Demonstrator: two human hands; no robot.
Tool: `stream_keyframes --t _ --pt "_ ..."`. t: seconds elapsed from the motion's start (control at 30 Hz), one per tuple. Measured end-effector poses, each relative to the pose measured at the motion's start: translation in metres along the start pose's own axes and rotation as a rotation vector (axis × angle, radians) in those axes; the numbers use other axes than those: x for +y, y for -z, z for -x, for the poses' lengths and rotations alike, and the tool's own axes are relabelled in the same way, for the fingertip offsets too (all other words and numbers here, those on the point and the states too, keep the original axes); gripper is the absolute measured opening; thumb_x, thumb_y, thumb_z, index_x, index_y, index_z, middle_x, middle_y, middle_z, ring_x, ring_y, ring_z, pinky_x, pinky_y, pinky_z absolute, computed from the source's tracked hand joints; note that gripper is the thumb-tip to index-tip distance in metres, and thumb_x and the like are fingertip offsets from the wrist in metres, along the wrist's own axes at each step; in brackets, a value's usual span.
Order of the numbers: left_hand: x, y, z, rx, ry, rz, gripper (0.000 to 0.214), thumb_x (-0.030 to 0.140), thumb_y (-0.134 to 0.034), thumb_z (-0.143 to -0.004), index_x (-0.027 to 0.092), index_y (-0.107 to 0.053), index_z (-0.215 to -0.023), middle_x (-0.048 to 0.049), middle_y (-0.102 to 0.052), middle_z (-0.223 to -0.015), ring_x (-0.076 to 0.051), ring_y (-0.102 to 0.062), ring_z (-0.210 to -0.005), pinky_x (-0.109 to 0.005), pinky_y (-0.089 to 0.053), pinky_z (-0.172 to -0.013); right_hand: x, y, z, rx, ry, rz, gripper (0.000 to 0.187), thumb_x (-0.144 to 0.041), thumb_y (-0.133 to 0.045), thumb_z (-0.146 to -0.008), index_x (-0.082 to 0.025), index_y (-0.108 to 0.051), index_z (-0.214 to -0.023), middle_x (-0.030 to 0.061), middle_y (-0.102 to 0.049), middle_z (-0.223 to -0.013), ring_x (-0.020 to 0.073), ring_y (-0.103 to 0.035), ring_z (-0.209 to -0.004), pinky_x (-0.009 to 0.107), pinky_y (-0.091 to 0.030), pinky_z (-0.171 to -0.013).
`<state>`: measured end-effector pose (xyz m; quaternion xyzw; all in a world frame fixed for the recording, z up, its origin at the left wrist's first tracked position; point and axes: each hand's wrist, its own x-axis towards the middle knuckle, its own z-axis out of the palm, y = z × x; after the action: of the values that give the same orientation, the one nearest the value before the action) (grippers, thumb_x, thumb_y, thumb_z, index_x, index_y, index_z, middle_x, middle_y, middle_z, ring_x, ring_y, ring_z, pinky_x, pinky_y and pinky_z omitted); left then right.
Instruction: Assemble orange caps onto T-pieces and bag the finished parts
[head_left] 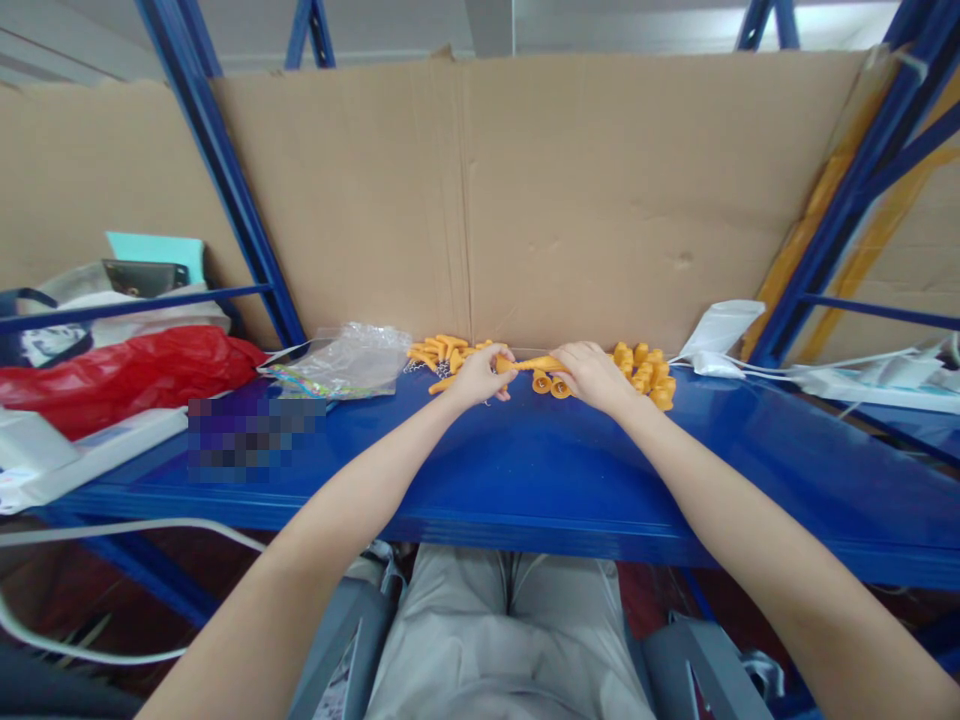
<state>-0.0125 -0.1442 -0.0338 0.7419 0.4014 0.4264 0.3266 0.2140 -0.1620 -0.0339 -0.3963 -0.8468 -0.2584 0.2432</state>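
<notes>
Left hand (480, 374): thumb and fingers pinching the left end of a slim orange piece (535, 364). Right hand (592, 370): fingers bent over the right end of the same piece, gripping it by all appearance; thumb contact too small to make out. Orange piece: one, stretched between the two hands, near the back of the blue table (495, 480); whether it is one part or two parts joined, cannot tell. Just beneath and beside it: two round orange cups (559, 387), side by side, round faces toward the viewer. Beside the left hand: a loose heap of orange sticks (450, 345), with thin metal chains (442, 370) among them, count uncertain. Beside the right hand: a close cluster of orange knobs (654, 380), grouped more tightly than the heap. Progress, by judgement: partway, one piece in handling and not yet set down; plenty of loose parts lie on either side, and which group counts as finished, if either, cannot be told. Farther left: a clear plastic bag (360, 365), lying flat, then a red bag (135, 370). Farther right: a white packet (724, 330). Behind all: a cardboard panel (585, 200), upright.
</notes>
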Motion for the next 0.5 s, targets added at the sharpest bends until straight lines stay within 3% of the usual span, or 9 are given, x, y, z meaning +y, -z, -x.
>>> stream_keyframes --t 0.3,0.5 --pt "0.005 0.005 -0.001 -0.036 -0.047 0.047 0.017 0.012 -0.071 -0.081 0.015 -0.059 -0.092 0.0076 -0.060 -0.055 -0.010 -0.064 -0.043 -0.013 -0.048 -0.042 0.005 -0.004 0.000 0.009 -0.108 -0.314 0.027 -0.026 -0.057 -0.088 -0.015 -0.070 -0.109 0.0125 -0.072 -0.104 0.0262 -0.066 -0.095 0.037 -0.051 -0.085" --pt "0.007 0.011 -0.002 -0.042 0.034 0.281 0.043 0.017 -0.072 -0.084 0.016 -0.052 -0.122 0.0019 -0.069 -0.073 -0.012 -0.070 -0.054 -0.025 -0.061 -0.059 0.009 -0.006 0.001 0.070 -0.139 -0.447 0.027 -0.031 -0.061 -0.086 -0.018 -0.070 -0.107 0.0108 -0.073 -0.103 0.0246 -0.067 -0.093 0.037 -0.052 -0.084"
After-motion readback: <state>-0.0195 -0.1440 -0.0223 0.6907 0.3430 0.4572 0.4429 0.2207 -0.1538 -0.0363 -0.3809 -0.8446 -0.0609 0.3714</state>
